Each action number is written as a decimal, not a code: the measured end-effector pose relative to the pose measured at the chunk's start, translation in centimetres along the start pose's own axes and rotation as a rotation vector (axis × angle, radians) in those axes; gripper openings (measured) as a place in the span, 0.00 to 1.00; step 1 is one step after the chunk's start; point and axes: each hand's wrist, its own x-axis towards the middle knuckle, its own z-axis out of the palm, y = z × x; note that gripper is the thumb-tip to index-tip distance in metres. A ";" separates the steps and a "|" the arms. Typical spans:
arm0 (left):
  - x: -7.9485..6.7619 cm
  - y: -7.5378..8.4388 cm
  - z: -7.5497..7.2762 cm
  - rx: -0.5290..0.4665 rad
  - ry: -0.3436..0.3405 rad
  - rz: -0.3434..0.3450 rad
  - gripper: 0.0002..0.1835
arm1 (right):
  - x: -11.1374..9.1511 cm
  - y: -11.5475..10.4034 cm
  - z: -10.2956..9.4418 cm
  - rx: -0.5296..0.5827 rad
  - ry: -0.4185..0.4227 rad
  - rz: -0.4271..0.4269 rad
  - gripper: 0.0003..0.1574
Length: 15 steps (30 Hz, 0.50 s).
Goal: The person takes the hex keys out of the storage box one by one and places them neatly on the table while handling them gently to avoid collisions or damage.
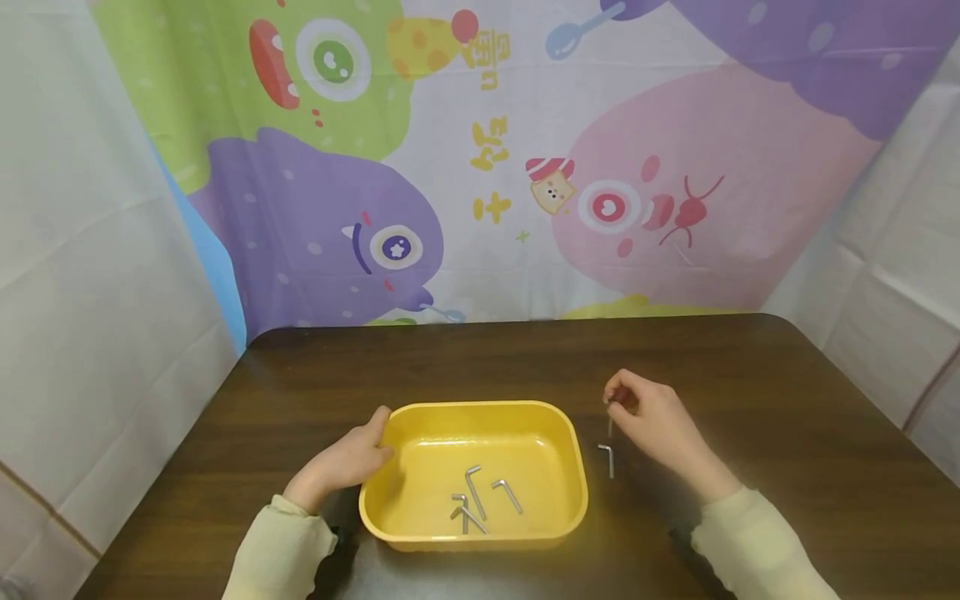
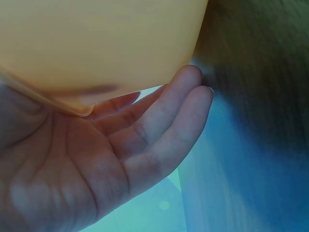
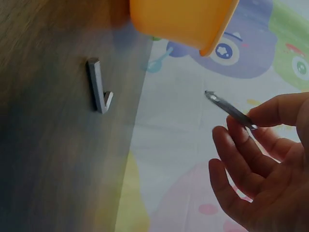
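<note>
A yellow plastic basin (image 1: 487,427) stands on the table, with several silver hex keys (image 1: 512,497) lying on its floor. My left hand (image 1: 345,458) grips its left end, thumb over the rim and fingers along the outside wall, as the left wrist view shows. To the right of the basin, my right hand (image 1: 656,421) pinches a hex key (image 3: 229,110) between thumb and fingertips, above the table. Another L-shaped hex key (image 1: 611,462) lies on the table below that hand, between it and the basin.
The dark wooden table (image 1: 315,367) runs back to a cloth (image 1: 495,275) printed with cartoon monsters. Pale cloth walls (image 1: 97,250) close in the left and right sides.
</note>
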 end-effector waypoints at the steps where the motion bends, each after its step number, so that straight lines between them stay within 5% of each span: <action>1: 0.0 0.0 0.0 0.003 -0.001 0.002 0.26 | 0.0 0.1 0.0 -0.005 -0.008 0.008 0.06; 15: -0.1 0.1 -0.1 0.003 -0.011 0.008 0.28 | 0.0 1.4 0.2 -0.082 -0.158 0.111 0.05</action>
